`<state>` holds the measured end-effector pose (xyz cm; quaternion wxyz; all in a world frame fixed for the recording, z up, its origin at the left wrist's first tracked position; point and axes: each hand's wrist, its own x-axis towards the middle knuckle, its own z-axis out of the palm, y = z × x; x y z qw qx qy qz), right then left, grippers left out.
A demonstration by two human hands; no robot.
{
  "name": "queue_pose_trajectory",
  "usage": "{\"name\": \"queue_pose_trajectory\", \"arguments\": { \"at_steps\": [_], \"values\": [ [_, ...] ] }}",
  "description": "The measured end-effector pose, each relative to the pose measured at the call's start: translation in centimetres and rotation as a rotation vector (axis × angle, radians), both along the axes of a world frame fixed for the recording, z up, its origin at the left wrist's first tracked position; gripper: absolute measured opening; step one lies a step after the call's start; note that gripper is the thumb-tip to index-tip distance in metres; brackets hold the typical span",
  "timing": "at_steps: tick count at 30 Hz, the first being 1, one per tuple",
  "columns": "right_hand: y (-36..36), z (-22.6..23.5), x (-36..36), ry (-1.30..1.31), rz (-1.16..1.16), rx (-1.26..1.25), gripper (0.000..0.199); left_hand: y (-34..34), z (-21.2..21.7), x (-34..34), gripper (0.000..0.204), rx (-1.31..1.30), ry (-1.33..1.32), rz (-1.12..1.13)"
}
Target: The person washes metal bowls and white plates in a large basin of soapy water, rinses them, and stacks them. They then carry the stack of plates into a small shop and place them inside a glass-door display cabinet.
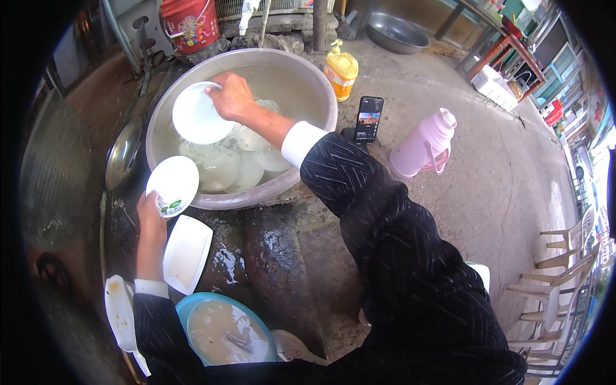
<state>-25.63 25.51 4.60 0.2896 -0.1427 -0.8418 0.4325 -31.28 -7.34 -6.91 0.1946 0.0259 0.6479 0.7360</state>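
Dishwashing inspection: grip and clearance

The right hand [232,96] is gripping a white round dish [200,120] by its rim, above the water of the wide grey basin [330,115]. The left hand [151,215] is holding a white plate with a green motif [174,182] by its edge, at the basin's near-left side; contact with the basin cannot be confirmed. Pale submerged plates [239,171] are lying in the basin.

Wet surfaces are probably making both pieces slippery. Sound practice is keeping thumb and fingers on opposite faces, tilting the round dish so that water is draining inward, and avoiding knocks against the submerged plates. The left hand should be holding its plate clear of the white rectangular dish [187,254] nearby.
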Motion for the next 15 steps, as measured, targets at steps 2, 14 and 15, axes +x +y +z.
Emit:
{"name": "queue_pose_trajectory", "arguments": {
  "at_steps": [2, 14, 15],
  "values": [
    [-1.3, 0.2, 0.0, -0.062, 0.063, -0.162, 0.024, 0.3, 0.5, 0.4, 0.044, -0.021, -0.009, 0.017],
    [-10.8, -7.1, -0.4, -0.230, 0.359, -0.073, 0.037, 1.2, 2.4, 2.8, 0.049, -0.054, -0.004, -0.009],
    [-11.4, -7.4, -0.5, -0.281, 0.413, 0.014, 0.039, 1.0, 2.4, 2.9, 0.048, 0.002, 0.000, -0.015]
  ]
}}
